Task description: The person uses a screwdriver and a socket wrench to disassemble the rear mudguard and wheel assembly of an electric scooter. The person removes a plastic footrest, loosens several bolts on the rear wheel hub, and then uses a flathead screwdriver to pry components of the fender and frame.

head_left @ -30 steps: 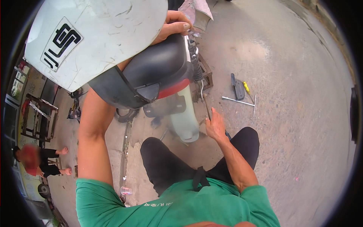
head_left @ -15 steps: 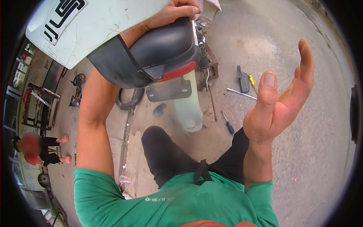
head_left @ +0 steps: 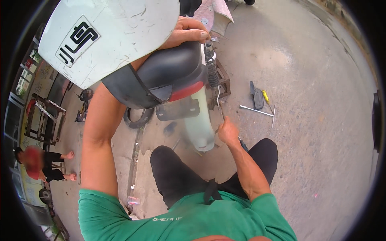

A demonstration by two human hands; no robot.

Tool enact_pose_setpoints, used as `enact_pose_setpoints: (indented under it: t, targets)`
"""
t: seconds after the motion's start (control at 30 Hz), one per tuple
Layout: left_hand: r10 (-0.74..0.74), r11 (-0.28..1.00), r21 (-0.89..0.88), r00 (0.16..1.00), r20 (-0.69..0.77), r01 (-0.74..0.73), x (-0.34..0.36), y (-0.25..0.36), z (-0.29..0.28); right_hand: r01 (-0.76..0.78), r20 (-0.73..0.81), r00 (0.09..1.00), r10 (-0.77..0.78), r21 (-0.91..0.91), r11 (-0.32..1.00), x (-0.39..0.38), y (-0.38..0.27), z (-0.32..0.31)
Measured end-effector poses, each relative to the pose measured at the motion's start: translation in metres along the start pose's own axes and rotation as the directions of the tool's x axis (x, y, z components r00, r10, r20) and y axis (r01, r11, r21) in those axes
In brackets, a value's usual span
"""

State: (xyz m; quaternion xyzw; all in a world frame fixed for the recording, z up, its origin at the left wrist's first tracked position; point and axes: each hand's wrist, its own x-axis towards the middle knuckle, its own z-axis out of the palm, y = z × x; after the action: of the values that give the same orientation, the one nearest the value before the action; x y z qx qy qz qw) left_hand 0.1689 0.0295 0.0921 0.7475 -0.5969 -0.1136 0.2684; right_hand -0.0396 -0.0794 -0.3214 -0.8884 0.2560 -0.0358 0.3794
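Note:
A scooter's rear end stands before me: a glossy black tail section (head_left: 171, 62), a red light strip (head_left: 187, 91), a dark plate bracket (head_left: 171, 112) and a pale mudguard (head_left: 198, 134). My left arm passes behind a scuffed white panel (head_left: 116, 36) with a black flap (head_left: 130, 88). On top of the tail, my left hand (head_left: 187, 34) has its fingers bent together; what lies under them is hidden. Low beside the mudguard, my right hand (head_left: 228, 130) is closed around a thin brown rod (head_left: 222, 111), below the shock absorber (head_left: 211, 66).
On the ground to the right lie a T-handle wrench (head_left: 257, 110), a yellow-handled screwdriver (head_left: 265, 95) and a black part (head_left: 256, 95). Another screwdriver (head_left: 243, 144) is partly behind my right forearm. A tire (head_left: 138, 117) lies left; a seated person (head_left: 36, 162) is farther left.
My right hand has come down and inward from its raised, spread position and has closed around the rod. My left hand stays on the tail. The whole view has shifted slightly.

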Motion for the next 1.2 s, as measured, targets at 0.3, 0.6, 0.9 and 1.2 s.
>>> enact_pose_setpoints:
  t: [0.3,0.6,0.9,1.2]
  targets:
    - [0.073,0.994,0.068,0.987,0.145,-0.084,-0.009,0.004,-0.013,-0.021,-0.022,0.999,0.023,0.083,0.996,-0.008,0.001,0.024]
    - [0.062,0.988,0.131,0.991,0.119,-0.078,-0.055,0.018,-0.008,-0.012,-0.028,1.0,0.01,-0.044,0.999,-0.004,0.0,0.013]
    - [0.082,0.989,0.123,0.996,-0.017,-0.079,-0.104,0.066,0.018,0.107,-0.074,0.991,-0.112,-0.061,0.992,0.002,0.019,0.022]
    - [0.076,0.989,0.128,0.997,-0.011,-0.074,-0.095,0.074,0.029,0.165,-0.044,0.985,-0.167,-0.051,0.985,0.02,0.046,0.036]
